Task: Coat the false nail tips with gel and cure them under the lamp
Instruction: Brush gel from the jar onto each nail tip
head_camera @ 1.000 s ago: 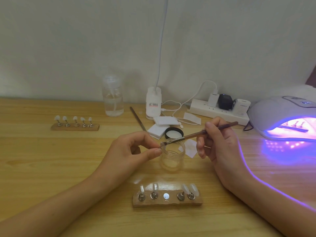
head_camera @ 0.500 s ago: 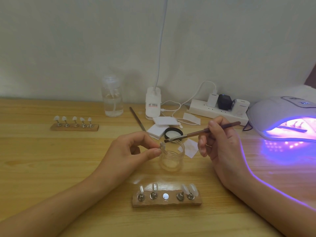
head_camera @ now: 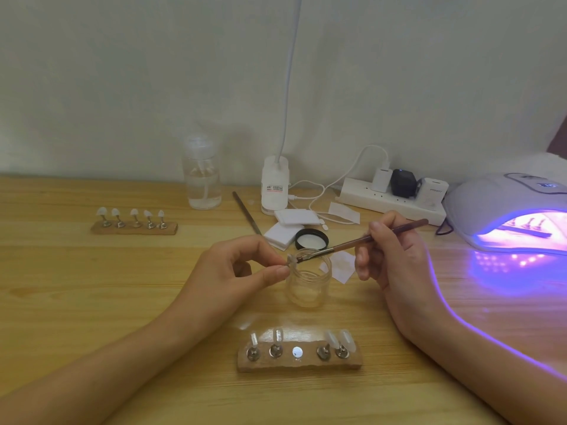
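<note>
My left hand (head_camera: 236, 268) pinches a small clear nail tip on its stand (head_camera: 291, 259) above the open glass gel jar (head_camera: 308, 282). My right hand (head_camera: 389, 256) grips a brown brush (head_camera: 362, 240) whose bristles touch that tip. In front of me a wooden holder (head_camera: 299, 361) carries several nail tips on metal stands, with its middle magnet bare. The curing lamp (head_camera: 515, 210) glows purple at the right, and another holder lies inside it.
A second wooden holder (head_camera: 135, 225) with several tips sits at the left. At the back stand a clear pump bottle (head_camera: 202, 176), a white desk-lamp base (head_camera: 275, 185) and a power strip (head_camera: 392, 197). White pads (head_camera: 287, 228), the jar's black lid (head_camera: 311, 239) and a nail file (head_camera: 246, 212) lie behind the jar.
The brush lifted slightly away from the tip half a second ago and its bristles are back on the tip now. My left hand has stayed in place.
</note>
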The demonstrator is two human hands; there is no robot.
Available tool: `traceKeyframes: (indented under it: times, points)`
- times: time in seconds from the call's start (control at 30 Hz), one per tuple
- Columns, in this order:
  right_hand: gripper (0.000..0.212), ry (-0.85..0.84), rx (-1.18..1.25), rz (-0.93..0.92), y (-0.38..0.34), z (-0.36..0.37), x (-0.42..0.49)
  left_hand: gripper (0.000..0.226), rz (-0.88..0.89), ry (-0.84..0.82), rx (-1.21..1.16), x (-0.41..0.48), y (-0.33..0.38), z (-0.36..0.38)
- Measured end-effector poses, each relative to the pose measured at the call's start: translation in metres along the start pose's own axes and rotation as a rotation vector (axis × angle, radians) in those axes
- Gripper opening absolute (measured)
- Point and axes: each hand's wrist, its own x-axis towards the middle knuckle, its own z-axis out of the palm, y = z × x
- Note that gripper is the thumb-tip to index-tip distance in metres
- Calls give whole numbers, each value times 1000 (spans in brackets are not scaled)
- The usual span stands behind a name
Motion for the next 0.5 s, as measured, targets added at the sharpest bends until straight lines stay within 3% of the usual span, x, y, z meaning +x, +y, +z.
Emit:
traceKeyframes:
  times: [0.2,0.37,0.5]
  points:
    - [20,-58,67,-7,-1,2,-1,13,-1,-1,0,0,0,0]
    - [22,13,6,24,-1,0,0,9,3,-9,2,0,-1,0]
    - [20,-60,48,-5,-1,2,-1,9,12,-7,18,0,-3,-1]
